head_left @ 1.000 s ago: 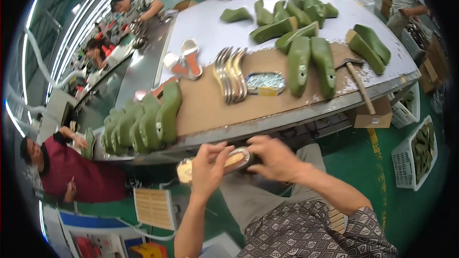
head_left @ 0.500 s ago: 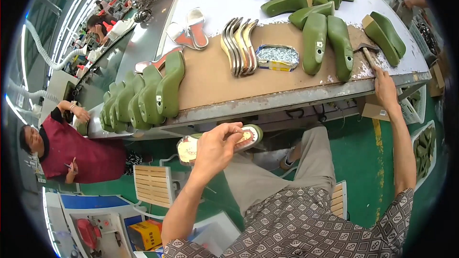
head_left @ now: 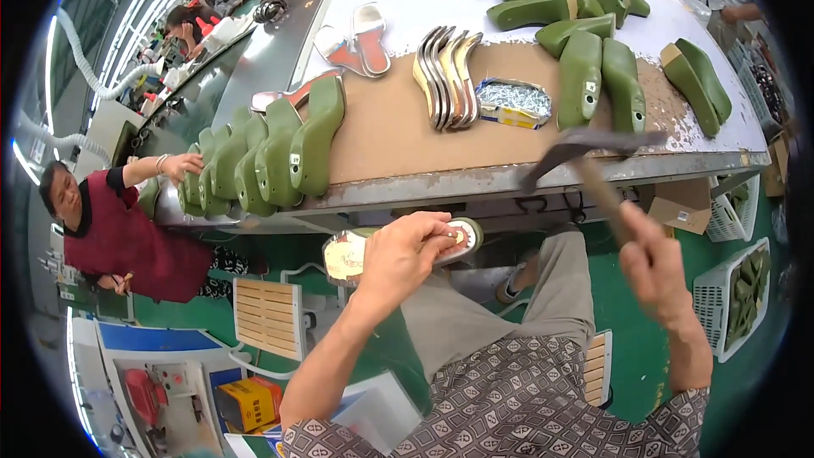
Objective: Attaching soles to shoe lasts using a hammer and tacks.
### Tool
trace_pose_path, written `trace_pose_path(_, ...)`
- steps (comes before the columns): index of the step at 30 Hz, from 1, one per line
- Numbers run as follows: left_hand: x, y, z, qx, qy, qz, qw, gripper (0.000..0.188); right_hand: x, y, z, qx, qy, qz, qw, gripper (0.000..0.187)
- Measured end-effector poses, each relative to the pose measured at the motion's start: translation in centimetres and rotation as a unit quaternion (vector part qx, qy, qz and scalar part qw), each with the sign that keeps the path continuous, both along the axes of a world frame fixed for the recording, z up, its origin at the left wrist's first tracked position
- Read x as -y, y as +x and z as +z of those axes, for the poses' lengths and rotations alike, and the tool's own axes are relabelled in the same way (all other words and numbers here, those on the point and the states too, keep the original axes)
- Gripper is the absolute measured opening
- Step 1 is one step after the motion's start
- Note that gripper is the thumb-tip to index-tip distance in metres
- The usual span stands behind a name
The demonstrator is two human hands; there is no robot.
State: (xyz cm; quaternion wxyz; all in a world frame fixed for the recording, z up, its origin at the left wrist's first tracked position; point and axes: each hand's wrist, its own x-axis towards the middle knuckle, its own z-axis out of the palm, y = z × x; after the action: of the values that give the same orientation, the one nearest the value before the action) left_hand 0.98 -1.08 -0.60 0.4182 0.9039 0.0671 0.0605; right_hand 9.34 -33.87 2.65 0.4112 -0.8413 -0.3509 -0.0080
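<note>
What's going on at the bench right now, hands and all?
Left hand gripping a shoe last with insole on the lap. Right hand holding a hammer raised, blurred. Nothing between hammer and last.

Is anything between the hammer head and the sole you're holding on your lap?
Yes, partly. The left hand lies over the middle of the sole, fingers pressing near its right end. The hammer, raised in the right hand, has open air below it; nothing else intervenes.

Row at table's left end – five green shoe lasts [head_left: 263, 157]; one hammer [head_left: 593, 157]; one nail tin [head_left: 513, 102]; one white basket [head_left: 738, 297].
</note>
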Motion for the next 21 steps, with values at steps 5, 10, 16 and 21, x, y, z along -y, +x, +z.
trace_pose_path(5, 0.3, 0.1, -0.2, 0.059, 0.035, -0.013, 0.998, 0.012, -3.5, -2.1, 2.5, -0.057, 0.179, 0.164, 0.968, 0.049)
trace_pose_path(10, 1.2, 0.0, 1.5, -0.073, 0.059, 0.033, 0.995, 0.022, -5.9, -1.7, 1.6, -0.034, -0.036, 0.125, 0.991, 0.046)
trace_pose_path(16, -1.1, -0.9, 2.5, 0.103, 0.303, -0.092, 0.943, 0.054, -3.6, -1.9, 1.2, -0.044, 0.103, 0.11, 0.988, 0.05)
trace_pose_path(21, -2.7, -1.5, 1.7, 0.015, 0.276, -0.15, 0.949, 0.06, -2.0, -2.0, 0.3, -0.12, 0.084, 0.064, 0.987, 0.051)
